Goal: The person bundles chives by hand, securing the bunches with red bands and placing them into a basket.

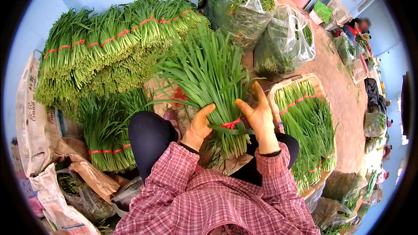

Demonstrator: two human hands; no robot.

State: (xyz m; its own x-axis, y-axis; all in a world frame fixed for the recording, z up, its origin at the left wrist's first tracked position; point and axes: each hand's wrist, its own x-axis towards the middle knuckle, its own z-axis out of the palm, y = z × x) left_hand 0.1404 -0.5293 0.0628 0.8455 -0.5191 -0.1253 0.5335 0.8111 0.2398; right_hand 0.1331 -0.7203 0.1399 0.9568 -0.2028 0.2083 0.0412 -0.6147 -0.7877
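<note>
A bundle of long green chives (209, 72), likely garlic chives, leans over my lap with its leaves fanned away from me. A red tie (230, 124) circles it near the pale stem ends. My left hand (197, 128), in an orange-stained glove, grips the bundle's left side; its thumb shows and its other fingers are hidden behind leaves. On the right side, my right hand (260, 117) is open, thumb and forefinger spread apart beside the stems. One loose leaf crosses the stems just below the tie, between both hands.
Tied chive bundles are stacked (117, 43) at the far left, with more (106, 135) beside my left knee. A basket (322, 88) of bundles stands to my right. Plastic bags (285, 43) of greens lie beyond. Sacks (56, 196) are at lower left; another person (358, 28) sits far right.
</note>
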